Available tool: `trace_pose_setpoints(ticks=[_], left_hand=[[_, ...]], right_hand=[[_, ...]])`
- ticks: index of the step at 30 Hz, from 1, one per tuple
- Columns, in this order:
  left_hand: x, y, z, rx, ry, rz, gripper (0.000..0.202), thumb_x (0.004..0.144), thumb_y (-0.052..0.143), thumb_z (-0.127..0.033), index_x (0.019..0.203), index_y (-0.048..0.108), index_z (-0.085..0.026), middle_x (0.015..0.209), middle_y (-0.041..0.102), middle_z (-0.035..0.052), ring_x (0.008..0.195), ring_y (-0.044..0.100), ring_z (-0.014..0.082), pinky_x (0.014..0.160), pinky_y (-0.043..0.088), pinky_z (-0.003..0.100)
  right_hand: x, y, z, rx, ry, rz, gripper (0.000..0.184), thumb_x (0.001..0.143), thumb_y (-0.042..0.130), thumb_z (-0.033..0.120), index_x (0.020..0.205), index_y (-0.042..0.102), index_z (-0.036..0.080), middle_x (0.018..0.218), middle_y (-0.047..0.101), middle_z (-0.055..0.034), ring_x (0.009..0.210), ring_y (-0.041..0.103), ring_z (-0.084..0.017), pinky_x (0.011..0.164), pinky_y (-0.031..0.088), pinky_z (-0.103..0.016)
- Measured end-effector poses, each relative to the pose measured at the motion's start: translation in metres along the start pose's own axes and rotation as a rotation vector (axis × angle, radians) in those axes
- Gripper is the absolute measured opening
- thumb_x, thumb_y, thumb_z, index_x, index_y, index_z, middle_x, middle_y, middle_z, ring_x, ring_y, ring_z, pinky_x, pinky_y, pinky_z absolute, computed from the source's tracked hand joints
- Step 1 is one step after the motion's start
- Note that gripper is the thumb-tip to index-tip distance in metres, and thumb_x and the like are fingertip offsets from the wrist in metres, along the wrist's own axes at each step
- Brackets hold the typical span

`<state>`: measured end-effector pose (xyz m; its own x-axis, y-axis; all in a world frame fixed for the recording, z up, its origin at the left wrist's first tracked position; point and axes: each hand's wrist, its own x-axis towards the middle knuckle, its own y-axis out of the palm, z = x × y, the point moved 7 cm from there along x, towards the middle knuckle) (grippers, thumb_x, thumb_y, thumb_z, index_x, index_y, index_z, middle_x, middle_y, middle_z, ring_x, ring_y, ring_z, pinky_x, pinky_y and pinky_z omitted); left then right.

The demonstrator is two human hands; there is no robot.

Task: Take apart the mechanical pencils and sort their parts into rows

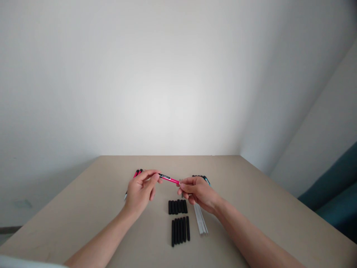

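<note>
Both hands hold one pink pen barrel [170,179] level above the beige table [245,208]. My left hand [141,191] pinches its left end between thumb and fingers. My right hand [196,191] pinches the right end, where a small grey tip part shows. Below the hands lie a row of short black caps [177,206], a row of longer black pieces [180,230] and a bunch of thin white refills [200,223].
More pink and black pens [137,172] lie behind my left hand, and dark pens with a teal one [205,179] behind my right hand. White walls stand behind the table; a dark teal seat [338,197] is at the right.
</note>
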<state>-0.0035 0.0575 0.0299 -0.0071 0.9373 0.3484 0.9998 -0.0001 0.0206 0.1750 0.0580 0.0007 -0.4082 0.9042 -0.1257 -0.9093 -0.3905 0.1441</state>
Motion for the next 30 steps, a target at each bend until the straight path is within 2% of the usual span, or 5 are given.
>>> trace_pose_setpoints(ticks=[4, 9, 15, 24, 30], left_hand=[[0.000, 0.000, -0.001, 0.003, 0.002, -0.009, 0.027, 0.081, 0.058, -0.039, 0.090, 0.061, -0.015, 0.070, 0.063, 0.0003, 0.033, 0.040, 0.0027, 0.031, 0.028, 0.017], [0.001, -0.001, -0.002, 0.005, 0.008, -0.023, 0.026, 0.081, 0.058, -0.038, 0.090, 0.061, -0.014, 0.070, 0.062, 0.0002, 0.033, 0.039, 0.0023, 0.032, 0.028, 0.017], [0.001, -0.001, -0.003, 0.015, 0.012, -0.015, 0.025, 0.081, 0.057, -0.037, 0.091, 0.061, -0.014, 0.071, 0.061, 0.0002, 0.034, 0.040, 0.0019, 0.032, 0.028, 0.017], [0.001, -0.001, -0.004, 0.031, 0.024, -0.007, 0.025, 0.081, 0.057, -0.037, 0.089, 0.061, -0.013, 0.070, 0.060, 0.0001, 0.034, 0.040, 0.0016, 0.032, 0.028, 0.016], [0.001, -0.001, -0.003, 0.031, 0.033, -0.005, 0.025, 0.082, 0.057, -0.036, 0.090, 0.060, -0.013, 0.071, 0.060, -0.0001, 0.034, 0.040, 0.0015, 0.033, 0.028, 0.016]], right_hand=[[0.001, -0.005, 0.001, -0.032, -0.003, -0.060, 0.030, 0.065, 0.072, 0.040, 0.068, 0.064, 0.010, 0.066, 0.062, -0.0040, 0.045, 0.040, -0.005, 0.036, 0.026, -0.018], [0.003, -0.034, 0.006, -0.326, -0.085, -0.339, 0.029, 0.068, 0.066, 0.039, 0.074, 0.068, 0.011, 0.059, 0.058, -0.0005, 0.042, 0.037, -0.005, 0.039, 0.028, -0.021], [-0.001, -0.056, 0.021, -0.631, -0.228, -0.526, 0.024, 0.074, 0.057, 0.034, 0.080, 0.068, 0.014, 0.071, 0.068, -0.0055, 0.067, 0.061, -0.016, 0.061, 0.043, -0.025], [-0.011, -0.059, 0.043, -0.999, -0.224, -0.641, 0.020, 0.075, 0.053, 0.029, 0.072, 0.069, 0.019, 0.073, 0.070, -0.0028, 0.070, 0.063, -0.016, 0.065, 0.043, -0.024], [-0.008, -0.064, 0.038, -1.086, -0.165, -0.601, 0.016, 0.073, 0.056, 0.023, 0.074, 0.072, 0.020, 0.074, 0.071, -0.0025, 0.071, 0.064, -0.016, 0.064, 0.042, -0.023]])
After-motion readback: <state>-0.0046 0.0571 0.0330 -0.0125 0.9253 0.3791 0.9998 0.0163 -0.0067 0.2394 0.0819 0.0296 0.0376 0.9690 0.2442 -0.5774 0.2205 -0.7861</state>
